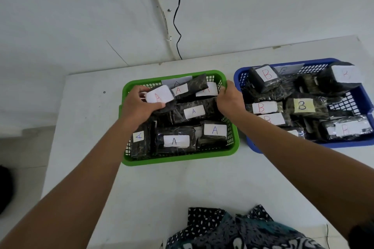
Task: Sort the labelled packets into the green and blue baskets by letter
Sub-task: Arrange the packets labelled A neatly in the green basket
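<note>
arms: both bare to past the elbow, no sleeves seen
left hand [139, 105]: bare, no rings seen
right hand [229, 101]: bare
garment [232, 230]: dark, white leaf dots, teal batik swirls

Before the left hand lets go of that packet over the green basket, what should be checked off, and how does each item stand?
1. Packet letter matches basket: ok. The held packet shows a red A, and the green basket holds A packets.
2. Grip: ok. The left hand pinches the packet by its end.
3. Packet over the basket: ok, inside the rim.
4. Right hand out of the way: ok. It grips the basket's right rim, beside the drop spot.
5. Blue basket sorted: cannot tell. Readable labels say B, but some are tilted or hidden.
6. Unsorted packets left on the table: ok, none visible.
</note>
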